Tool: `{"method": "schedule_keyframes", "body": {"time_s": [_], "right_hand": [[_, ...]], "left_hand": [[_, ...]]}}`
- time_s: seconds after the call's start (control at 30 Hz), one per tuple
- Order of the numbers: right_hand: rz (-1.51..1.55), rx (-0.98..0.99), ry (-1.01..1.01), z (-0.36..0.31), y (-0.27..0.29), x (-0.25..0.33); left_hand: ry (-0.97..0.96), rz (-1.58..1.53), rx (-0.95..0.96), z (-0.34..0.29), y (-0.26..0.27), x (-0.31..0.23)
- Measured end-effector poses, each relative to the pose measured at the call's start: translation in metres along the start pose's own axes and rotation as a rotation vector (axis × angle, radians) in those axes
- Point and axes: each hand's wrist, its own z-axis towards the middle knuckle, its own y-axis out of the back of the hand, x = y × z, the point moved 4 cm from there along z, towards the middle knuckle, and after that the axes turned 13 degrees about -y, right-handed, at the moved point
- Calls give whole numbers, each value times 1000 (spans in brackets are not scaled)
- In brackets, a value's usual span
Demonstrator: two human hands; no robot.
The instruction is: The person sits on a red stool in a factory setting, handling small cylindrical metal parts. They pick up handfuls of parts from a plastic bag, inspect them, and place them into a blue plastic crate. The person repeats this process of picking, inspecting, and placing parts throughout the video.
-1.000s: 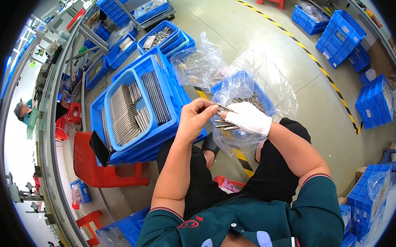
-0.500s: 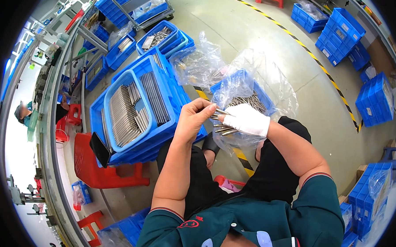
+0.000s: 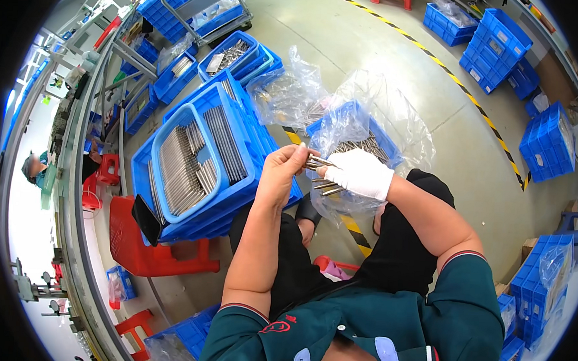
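Note:
My bare left hand (image 3: pixel 282 170) pinches the end of a slim metal rod (image 3: pixel 321 161) between thumb and fingers. My right hand (image 3: pixel 361 174), in a white glove, is closed around several more metal rods (image 3: pixel 330 190), whose ends stick out toward the left. The two hands are close together in front of my knees. Just beyond them is a blue bin (image 3: pixel 386 143) lined with a clear plastic bag (image 3: pixel 411 124), with a heap of similar rods inside. To the left, a light blue tray (image 3: pixel 206 155) holds rods laid in neat rows.
Blue crates (image 3: pixel 279 190) carry the tray, and more dark rods lie beside it. A red stool (image 3: pixel 141 238) stands at the left near a long metal bench (image 3: pixel 76 190). Stacked blue crates (image 3: pixel 495 47) line the right. Yellow-black tape (image 3: pixel 436 61) crosses the floor.
My left thumb and fingers have shifted slightly on the rod beside the gloved hand. The right hand stays almost still with its rods.

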Motion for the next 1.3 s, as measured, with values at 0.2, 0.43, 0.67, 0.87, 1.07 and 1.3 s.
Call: {"method": "schedule_keyframes", "body": {"time_s": [0.2, 0.43, 0.67, 0.87, 1.07, 1.3], "right_hand": [[-10, -6, 2, -1, 1, 1], [-45, -46, 19, -2, 1, 1], [-57, -31, 23, 6, 1, -3], [17, -62, 73, 12, -1, -15], [675, 220, -128, 15, -11, -19], [1203, 644, -188, 4, -44, -11]], "left_hand": [[68, -190, 61, 0, 4, 15], [98, -201, 7, -3, -5, 15], [-151, 228, -1, -2, -5, 2], [-328, 418, -214, 3, 11, -6], [-100, -192, -174, 7, -6, 12], [27, -368, 110, 18, -26, 6]]}}
